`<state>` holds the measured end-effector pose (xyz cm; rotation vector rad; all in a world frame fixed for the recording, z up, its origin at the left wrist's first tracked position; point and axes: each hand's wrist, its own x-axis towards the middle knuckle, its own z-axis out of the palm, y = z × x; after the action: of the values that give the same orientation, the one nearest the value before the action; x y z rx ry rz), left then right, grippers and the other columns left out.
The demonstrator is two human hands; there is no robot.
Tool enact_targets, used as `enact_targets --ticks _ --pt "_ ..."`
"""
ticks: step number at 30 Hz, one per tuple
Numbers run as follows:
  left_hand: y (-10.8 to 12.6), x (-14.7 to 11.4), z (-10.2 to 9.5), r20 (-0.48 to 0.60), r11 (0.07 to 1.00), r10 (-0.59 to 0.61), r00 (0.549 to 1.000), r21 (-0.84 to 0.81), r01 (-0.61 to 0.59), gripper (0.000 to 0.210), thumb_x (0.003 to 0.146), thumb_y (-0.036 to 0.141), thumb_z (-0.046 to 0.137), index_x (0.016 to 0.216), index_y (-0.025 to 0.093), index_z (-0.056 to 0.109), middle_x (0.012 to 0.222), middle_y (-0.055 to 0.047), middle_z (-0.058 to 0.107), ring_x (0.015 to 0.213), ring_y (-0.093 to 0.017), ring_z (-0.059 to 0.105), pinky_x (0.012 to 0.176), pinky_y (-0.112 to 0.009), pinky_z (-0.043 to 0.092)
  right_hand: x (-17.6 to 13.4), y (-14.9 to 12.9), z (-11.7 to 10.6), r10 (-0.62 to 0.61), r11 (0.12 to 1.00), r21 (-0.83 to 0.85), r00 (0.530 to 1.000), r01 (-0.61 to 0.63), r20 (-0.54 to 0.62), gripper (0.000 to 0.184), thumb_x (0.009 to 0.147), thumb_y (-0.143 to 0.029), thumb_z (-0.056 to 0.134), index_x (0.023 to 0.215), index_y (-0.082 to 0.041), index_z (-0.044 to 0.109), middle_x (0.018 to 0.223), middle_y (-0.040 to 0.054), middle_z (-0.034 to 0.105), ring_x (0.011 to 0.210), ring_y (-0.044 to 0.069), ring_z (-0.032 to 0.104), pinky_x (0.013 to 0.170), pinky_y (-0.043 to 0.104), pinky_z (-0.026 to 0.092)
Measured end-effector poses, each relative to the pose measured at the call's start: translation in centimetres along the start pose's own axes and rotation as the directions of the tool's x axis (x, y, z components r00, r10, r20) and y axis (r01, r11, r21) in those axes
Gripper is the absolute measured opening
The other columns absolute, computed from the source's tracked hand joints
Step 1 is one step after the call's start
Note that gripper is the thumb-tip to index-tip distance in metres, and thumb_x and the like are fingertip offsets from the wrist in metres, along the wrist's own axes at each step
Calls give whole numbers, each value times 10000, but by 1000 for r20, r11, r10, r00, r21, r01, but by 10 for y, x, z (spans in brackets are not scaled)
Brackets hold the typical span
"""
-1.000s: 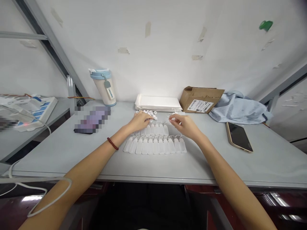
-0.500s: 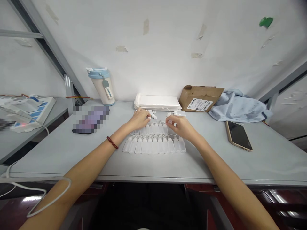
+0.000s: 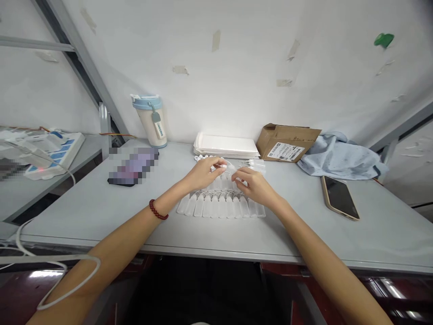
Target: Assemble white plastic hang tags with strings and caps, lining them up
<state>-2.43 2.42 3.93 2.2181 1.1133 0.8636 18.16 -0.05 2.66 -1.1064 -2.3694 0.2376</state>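
My left hand is closed in a pinch, its thumb and forefinger meeting round something small and white that is mostly hidden. Close by on the right, my right hand pinches a translucent white plastic piece with a thin white cord. The fingertips of both hands nearly meet there. Under them lies a row of similar translucent tabs, partly covered by the hands. Nearer me, a longer row of such tabs with white cord loops lies side by side on the grey table.
Small white parts lie behind my left hand, and more translucent tabs behind my right. At the back stand a tumbler, stacked white packets and a cardboard box. Phones and a blue cloth flank them.
My left hand has moved right, away from the small white parts, to meet my right hand. My right hand stays in about the same place, still pinching. The view has shifted slightly.
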Motion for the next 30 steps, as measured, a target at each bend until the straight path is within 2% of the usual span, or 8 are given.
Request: enact_targets --ticks 5,11,15,18,24,30 --pt "-1 0 -1 -15 997 -22 1000 -69 21 282 867 332 464 1027 186 645 1086 -39 672 946 -181 606 759 -277 468 -1 -5 1 -63 998 -28 998 62 -18 217 838 -90 427 860 -182 622 911 87 617 817 188 547 675 280 412" --pt "2 -2 0 13 997 -22 1000 -69 22 269 871 342 464 970 198 667 1083 -29 677 970 -194 604 725 -273 471 -2 -8 1 -94 995 -29 995 93 -14 218 817 -70 436 820 -183 623 873 80 620 813 194 531 699 294 412" --pt "3 -3 -1 32 996 -35 999 -83 38 268 866 344 475 940 184 676 1043 -36 688 959 -198 606 753 -277 471 -2 -9 -1 -76 993 90 997 78 -27 207 818 -86 443 821 -186 625 852 62 626 805 178 536 690 280 412" --pt "4 -3 -3 32 990 -47 998 -131 51 269 855 352 492 909 167 680 967 -45 697 913 -193 613 767 -280 469 -2 -12 -4 6 971 240 1000 -1 -20 189 849 -138 440 870 -191 620 845 44 628 757 154 538 633 255 407" --pt "12 -6 -5 57 978 -40 998 -202 51 282 841 360 514 879 140 686 842 -51 686 815 -179 613 728 -276 469 -1 -15 -12 153 853 503 988 -141 16 150 902 -297 453 903 -202 569 875 32 627 711 132 518 570 240 376" --pt "14 -8 -1 -9 969 -26 1000 -246 23 215 826 316 551 878 155 684 916 -50 690 868 -180 607 733 -270 459 0 -12 -12 226 683 697 971 -220 85 219 879 -431 494 917 -215 492 778 13 620 568 101 451 512 238 340"
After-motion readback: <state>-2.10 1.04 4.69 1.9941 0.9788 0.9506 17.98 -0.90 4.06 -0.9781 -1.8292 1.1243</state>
